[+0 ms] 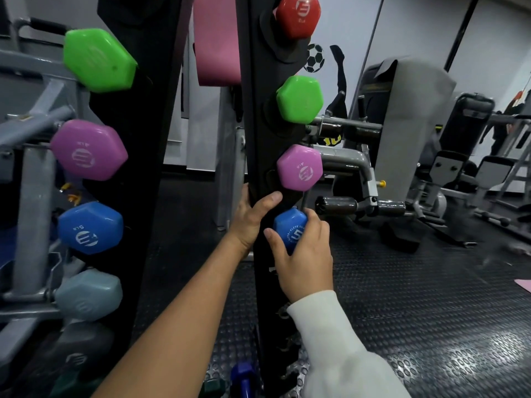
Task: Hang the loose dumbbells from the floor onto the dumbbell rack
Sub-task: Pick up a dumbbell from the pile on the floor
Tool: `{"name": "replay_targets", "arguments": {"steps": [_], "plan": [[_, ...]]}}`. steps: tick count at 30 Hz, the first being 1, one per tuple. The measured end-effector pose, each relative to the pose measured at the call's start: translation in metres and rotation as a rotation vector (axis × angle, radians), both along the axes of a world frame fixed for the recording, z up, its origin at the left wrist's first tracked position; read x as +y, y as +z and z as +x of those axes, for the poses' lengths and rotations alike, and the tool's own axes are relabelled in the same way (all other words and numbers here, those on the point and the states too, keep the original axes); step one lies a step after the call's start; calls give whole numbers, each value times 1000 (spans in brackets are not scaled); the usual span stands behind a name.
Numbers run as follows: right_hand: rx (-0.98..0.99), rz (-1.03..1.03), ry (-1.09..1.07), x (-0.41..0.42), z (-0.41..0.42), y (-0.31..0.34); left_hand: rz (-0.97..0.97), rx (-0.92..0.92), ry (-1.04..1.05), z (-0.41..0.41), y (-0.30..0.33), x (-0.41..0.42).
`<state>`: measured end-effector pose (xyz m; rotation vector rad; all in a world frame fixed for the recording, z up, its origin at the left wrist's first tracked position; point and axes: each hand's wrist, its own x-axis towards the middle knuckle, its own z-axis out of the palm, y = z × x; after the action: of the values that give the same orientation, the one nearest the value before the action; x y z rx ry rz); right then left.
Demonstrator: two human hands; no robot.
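Holding the tall black dumbbell rack (pixel 260 145) steady, the left hand (pixel 253 218) gripped its post mid-frame. The right hand (pixel 303 251) clutched a shiny blue hexagon dumbbell (pixel 288 228) at its slot. Most slots looked full; a dark blue dumbbell (pixel 244 379) waited on the floor, bottom middle.

The room is dim and evenly lit, with no hard shadows. Soft glare sits on the upper faces of the green dumbbell (pixel 99 60) and the red one (pixel 297 15), so light comes from above. The studded floor (pixel 431 326) shines pale at lower right. Wide-angle distortion bends the rack (pixel 261 124) uprights and the wall lines near the edges. The far right is smeared by motion blur; the bottom left falls into murky shadow. The centre is fairly sharp.
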<state>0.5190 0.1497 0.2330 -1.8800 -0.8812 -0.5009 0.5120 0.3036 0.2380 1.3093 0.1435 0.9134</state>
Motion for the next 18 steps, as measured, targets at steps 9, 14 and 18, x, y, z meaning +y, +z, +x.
{"name": "replay_targets", "arguments": {"steps": [9, 14, 18], "plan": [[-55, -34, 19, -3, 4, -1, 21, 26, 18, -4, -2, -4], [-131, -93, 40, -4, 9, 1, 20, 36, 27, -6, -1, -6], [-167, -125, 61, -5, 14, 1, 18, 31, 26, -6, -1, -6]]}}
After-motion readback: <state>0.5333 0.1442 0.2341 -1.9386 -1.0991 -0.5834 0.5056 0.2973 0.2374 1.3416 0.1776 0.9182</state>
